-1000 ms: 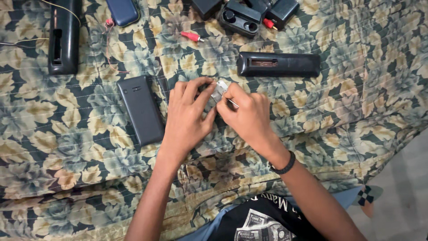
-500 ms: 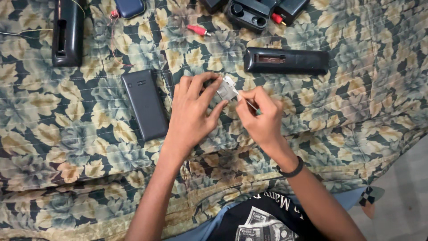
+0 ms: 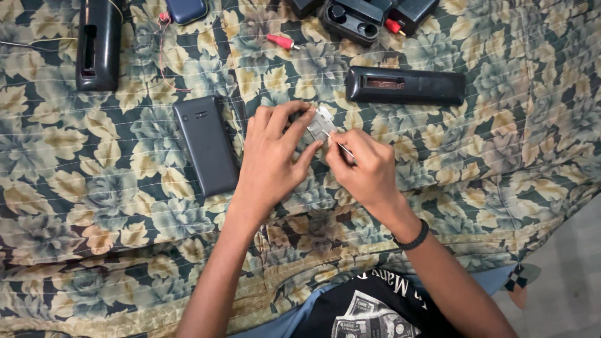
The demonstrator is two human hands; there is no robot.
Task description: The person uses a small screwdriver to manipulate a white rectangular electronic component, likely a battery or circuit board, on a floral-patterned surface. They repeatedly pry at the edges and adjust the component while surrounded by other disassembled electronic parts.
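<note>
Floral quilted cloth (image 3: 94, 206) covers the whole work surface, and from my remote seat I see both hands meeting near its middle. My left hand (image 3: 272, 164) is curled around a small silvery metal piece (image 3: 321, 122), thumb and fingers pinching its edges, apparently to brace it just above the cloth while the other hand works on it. My right hand (image 3: 364, 168) is closed in a pen-like grip on a thin metal tool (image 3: 338, 145), its tip touching the piece; that grip looks chosen for fine control. Just beside the left hand lies a dark flat phone-like slab (image 3: 206, 145), and beyond the hands a long black casing (image 3: 405, 86) rests face up, both kept within reach, I judge. A red-tipped plug (image 3: 282, 42) and more black housings (image 3: 357, 19) sit at the far edge, cut off by the frame. Most of the metal piece hides behind my fingers, so I cannot tell its full shape, nor what the tool's tip engages.
</note>
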